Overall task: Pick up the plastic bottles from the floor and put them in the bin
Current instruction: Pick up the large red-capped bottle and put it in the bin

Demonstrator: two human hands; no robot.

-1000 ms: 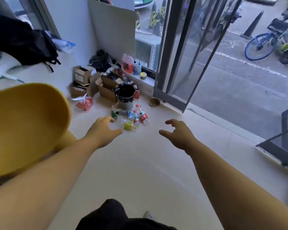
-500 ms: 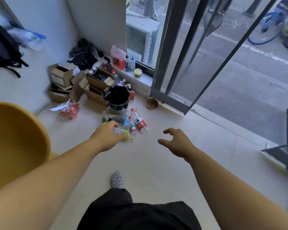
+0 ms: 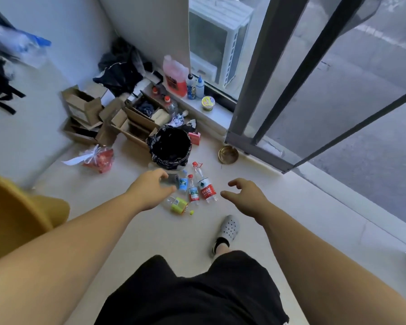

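The plastic bottles [image 3: 192, 190] are lying in a cluster on the floor [image 3: 131, 231] just before the bin [image 3: 170, 146], long axes mostly pointing toward it. The left hand [image 3: 150, 190] is hovering nearest, fingers curled open and empty (partly hiding one clear bottle); the right hand [image 3: 245, 195] is spreading open, empty.

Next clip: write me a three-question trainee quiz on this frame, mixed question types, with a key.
1. True or false: the left hand is closed around a bottle and lifting it clear of the floor.
2. Multiple choice: the bin is lined with A) a black bag, B) a white bag, C) nothing.
3. Fill in: the bottle with the yellow-green label lies ____ to the person than the large red-label bottle.

Key
1. False; both the left hand and the right hand hover open over the bottles.
2. A
3. Nearer
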